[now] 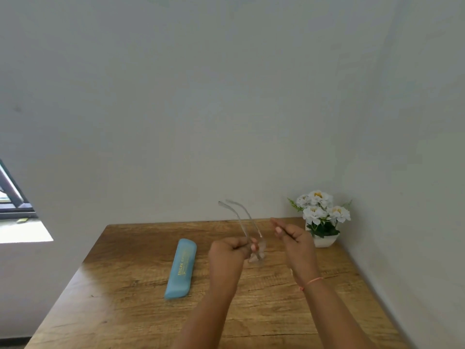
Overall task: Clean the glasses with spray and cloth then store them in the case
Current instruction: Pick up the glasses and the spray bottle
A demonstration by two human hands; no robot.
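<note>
My left hand [227, 255] grips a pair of clear-framed glasses [247, 227] by the front, above the wooden table [125, 285]. The two temple arms stick up and away from me, unfolded. My right hand [293, 241] hovers just to the right of the glasses, fingers loosely apart and holding nothing that I can see; it does not touch them. A light blue glasses case [181, 268] lies closed on the table to the left of my left hand. No spray bottle or cloth shows.
A white pot of white flowers [320, 217] stands at the table's far right corner against the wall. Grey walls close off the back and right sides. A window [12, 197] and its sill are at the far left.
</note>
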